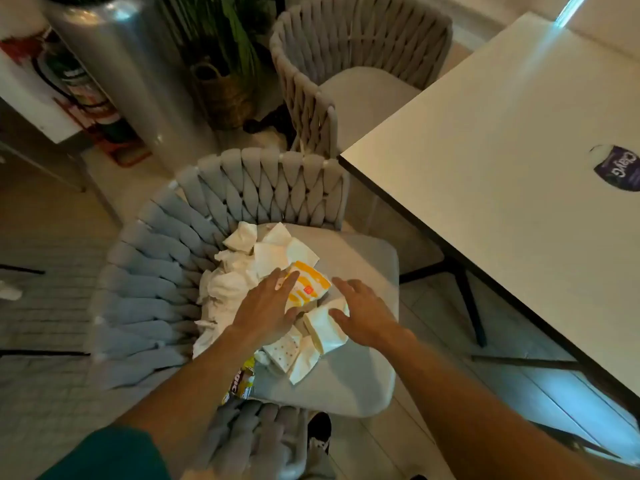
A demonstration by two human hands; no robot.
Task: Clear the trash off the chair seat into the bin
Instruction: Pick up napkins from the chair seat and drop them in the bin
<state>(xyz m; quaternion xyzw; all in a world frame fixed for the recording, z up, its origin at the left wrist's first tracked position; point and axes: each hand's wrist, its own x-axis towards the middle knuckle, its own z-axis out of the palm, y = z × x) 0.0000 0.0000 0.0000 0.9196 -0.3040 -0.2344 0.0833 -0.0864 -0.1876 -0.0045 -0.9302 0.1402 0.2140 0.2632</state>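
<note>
A heap of crumpled white napkins (239, 271) and wrappers lies on the grey chair seat (349, 372), against its woven back. Among them is a white-and-yellow wrapper (310, 289). My left hand (265, 310) lies flat with straight fingers on the napkins and the yellow wrapper. My right hand (363, 313) rests with spread fingers on a folded white napkin (323, 329). A brown-and-yellow snack wrapper (242, 379) pokes out under my left forearm at the seat's edge. No bin is in view.
A white table (502, 168) stands to the right with a purple wrapper (618, 168) on it. A second woven chair (356, 81) is behind. A silver column (114, 64), a basket planter (225, 91) and a fire extinguisher (86, 91) stand at the back left.
</note>
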